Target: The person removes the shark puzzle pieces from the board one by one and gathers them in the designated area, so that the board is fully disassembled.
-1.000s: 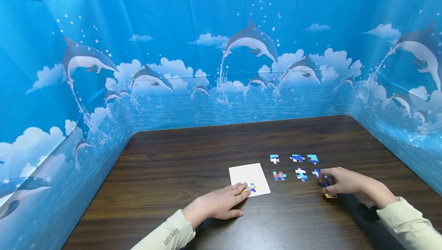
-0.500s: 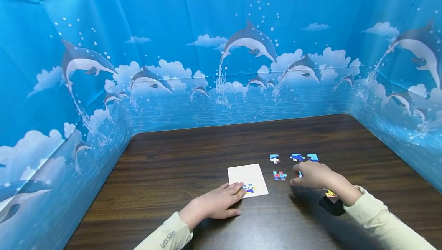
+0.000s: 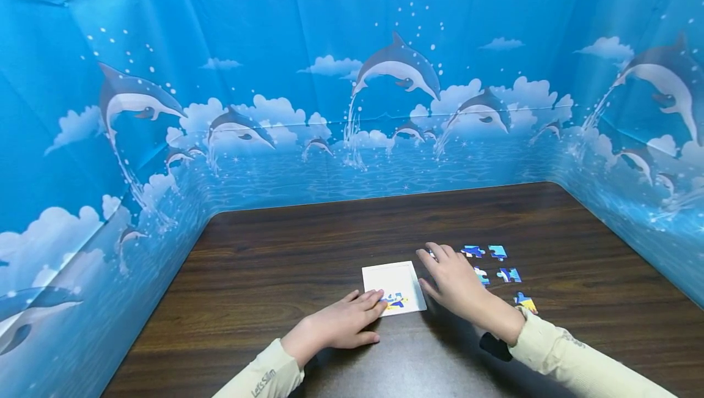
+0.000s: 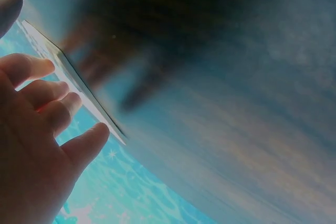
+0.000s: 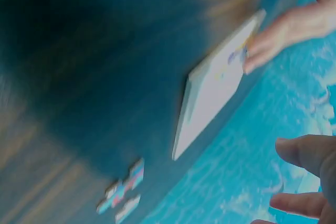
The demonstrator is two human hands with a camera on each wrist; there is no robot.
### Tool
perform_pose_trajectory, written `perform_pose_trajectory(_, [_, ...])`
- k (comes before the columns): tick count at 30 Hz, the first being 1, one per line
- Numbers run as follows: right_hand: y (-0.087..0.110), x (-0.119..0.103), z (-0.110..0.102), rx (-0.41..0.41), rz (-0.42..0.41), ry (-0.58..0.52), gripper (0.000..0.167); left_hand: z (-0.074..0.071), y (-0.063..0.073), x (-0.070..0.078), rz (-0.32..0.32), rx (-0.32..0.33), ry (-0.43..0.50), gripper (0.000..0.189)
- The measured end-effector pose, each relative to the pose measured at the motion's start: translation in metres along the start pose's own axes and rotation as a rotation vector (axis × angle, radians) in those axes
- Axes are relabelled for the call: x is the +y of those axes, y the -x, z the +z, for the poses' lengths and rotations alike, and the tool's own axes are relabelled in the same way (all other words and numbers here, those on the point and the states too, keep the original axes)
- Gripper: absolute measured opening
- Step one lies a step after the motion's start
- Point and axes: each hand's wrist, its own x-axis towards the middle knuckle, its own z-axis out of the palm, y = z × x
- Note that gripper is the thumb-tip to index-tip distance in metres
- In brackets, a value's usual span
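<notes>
A square white puzzle tray [image 3: 382, 274] lies on the table, with blue-and-yellow puzzle pieces [image 3: 397, 301] in its near part. My left hand [image 3: 343, 326] rests on the tray's near left side, fingers extended; in the left wrist view its fingertips lie along the tray's edge [image 4: 86, 90]. To the right of the tray, my right hand [image 3: 461, 282] reaches over loose pieces with its fingers spread. No piece shows between these fingers in the right wrist view. A red-and-blue piece [image 5: 123, 186] lies on the table there; the hand covers that spot in the head view.
Right of the right hand lie several loose pieces, among them a blue corner piece [image 3: 497, 252], a blue-and-white piece [image 3: 509, 274] and a yellow-and-blue piece [image 3: 526, 302]. A blue dolphin-print curtain [image 3: 330, 80] surrounds the dark wooden table [image 3: 275, 263].
My right hand has moved left, from the yellow-and-blue piece across the loose pieces to near the tray's right edge. My left hand has stayed on the tray, which has shifted very slightly left.
</notes>
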Motion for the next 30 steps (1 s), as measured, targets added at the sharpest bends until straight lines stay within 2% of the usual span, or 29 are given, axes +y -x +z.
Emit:
perform_pose_trajectory(3, [-0.002, -0.009, 0.005, -0.027, -0.072, 0.005, 0.057, 0.000, 0.002, -0.001, -0.009, -0.005, 0.000, 0.061])
perform_pose_trajectory(6, [-0.004, -0.018, 0.010, -0.102, -0.129, -0.011, 0.059, 0.001, 0.003, -0.001, -0.019, -0.006, -0.007, 0.061])
perform_pose_trajectory(11, [-0.007, -0.029, 0.015, -0.227, -0.189, -0.078, 0.046, 0.002, 0.005, -0.002, -0.032, -0.005, -0.016, 0.062])
perform_pose_trajectory(17, [-0.011, -0.034, 0.022, -0.294, -0.195, -0.107, 0.033, 0.001, 0.007, -0.003, -0.035, -0.006, -0.016, 0.061])
perform_pose_trajectory(24, [-0.014, -0.036, 0.026, -0.361, -0.156, -0.140, 0.030, 0.001, 0.010, -0.004, -0.028, -0.007, -0.014, 0.060])
perform_pose_trajectory(30, [-0.017, -0.032, 0.025, -0.382, -0.168, -0.211, 0.029, 0.000, 0.010, -0.003, -0.025, -0.009, -0.014, 0.060])
